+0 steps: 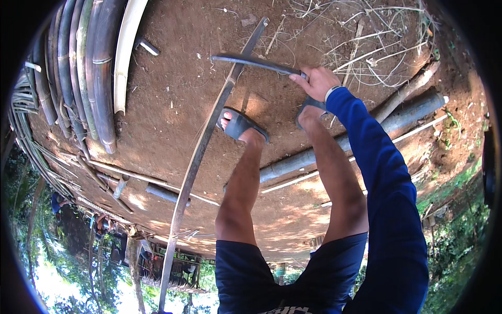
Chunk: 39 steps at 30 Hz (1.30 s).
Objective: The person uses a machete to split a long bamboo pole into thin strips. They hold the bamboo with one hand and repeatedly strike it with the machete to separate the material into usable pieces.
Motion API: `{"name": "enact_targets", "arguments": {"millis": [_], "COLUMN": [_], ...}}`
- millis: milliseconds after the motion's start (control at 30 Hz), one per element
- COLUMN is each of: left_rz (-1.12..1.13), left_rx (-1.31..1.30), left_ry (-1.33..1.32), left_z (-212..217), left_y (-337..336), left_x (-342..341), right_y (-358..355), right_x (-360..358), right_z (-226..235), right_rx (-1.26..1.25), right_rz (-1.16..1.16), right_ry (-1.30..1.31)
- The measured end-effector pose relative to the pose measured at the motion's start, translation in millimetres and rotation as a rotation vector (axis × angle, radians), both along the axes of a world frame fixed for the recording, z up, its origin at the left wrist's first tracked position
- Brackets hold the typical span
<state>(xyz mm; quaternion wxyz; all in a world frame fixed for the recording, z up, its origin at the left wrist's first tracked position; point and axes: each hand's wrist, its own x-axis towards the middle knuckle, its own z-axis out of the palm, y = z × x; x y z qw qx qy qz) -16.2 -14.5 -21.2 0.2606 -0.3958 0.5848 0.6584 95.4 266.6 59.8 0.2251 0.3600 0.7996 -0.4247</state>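
Hidden parts: the left hand was not in the picture at all; only the right hand (318, 81) showed, with its blue sleeve (387, 178) coming from the lower edge.
Cut off: the long bamboo strip (201, 154) ran out of the picture at the lower edge, so its near end could not be seen. The far end reached up on the dirt ground (178, 99), toward the top edge.
Hard to make out: the tip of the dark curved blade (253, 61) crossed over the strip, and whether it touched the strip or hung just above it could not be told.
Right hand: it was closed around the handle end of the blade, fingers wrapped, knuckles up.
Blade position: it stretched from the right hand toward the person's left, almost level, above the ground in front of both feet.
Strip position: it lay to the left of the hand, passing just beside the left sandal (240, 125), slanting from lower left to upper right.
Blade look: long, narrow, dark grey, slightly bent, dull surface.
Strip look: thin, flat, pale grey-brown, with a darker edge.
Around: the right sandal (312, 107) stood under the hand; bamboo poles (83, 68) were stacked by the left edge of the ground, and a thick grey pole (366, 133) lay behind the legs.
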Motion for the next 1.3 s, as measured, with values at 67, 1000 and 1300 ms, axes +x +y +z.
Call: {"name": "enact_targets", "arguments": {"millis": [67, 1000, 1300], "left_rz": [0.002, -0.056, -0.055], "left_rx": [-0.019, -0.129, -0.159], "left_ry": [0.008, 0.089, 0.119], "left_z": [2.8, 13.3, 13.3], "left_y": [-1.2, 7.2, 14.7], "left_x": [1.9, -2.0, -5.8], "right_y": [6.3, -21.9, 16.7], "right_x": [6.0, -42.7, -35.7], "right_z": [-17.0, 77.3, 25.4], "right_rx": [0.013, -0.093, -0.044], "right_rz": [-0.243, -0.009, -0.139], "right_ry": [-0.159, -0.041, -0.186]}}
